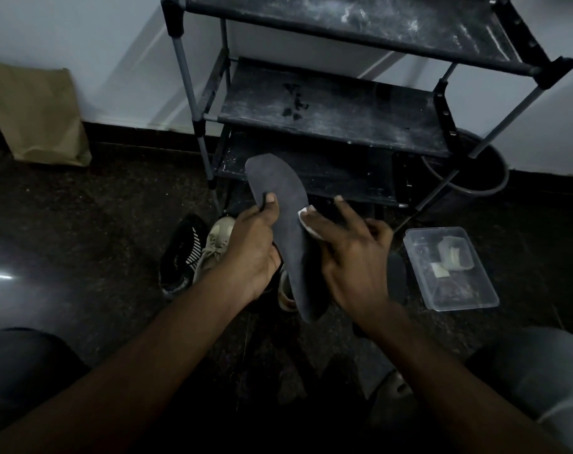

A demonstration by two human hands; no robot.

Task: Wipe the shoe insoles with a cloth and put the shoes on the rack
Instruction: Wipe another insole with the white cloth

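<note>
insole (278, 185) is mid-air before rack (327, 106); left hand (255, 250) grip clamped on its edge. right hand (354, 257) presses cloth (306, 221) on it with straight fingers, grip unclenched. Suggest long heel-to-toe strokes, backing underneath against flex.

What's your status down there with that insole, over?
Left hand grips insole, thumb on top. Right hand presses white cloth against it. Shoes on floor, not yet on rack. Nothing in the way.
</note>
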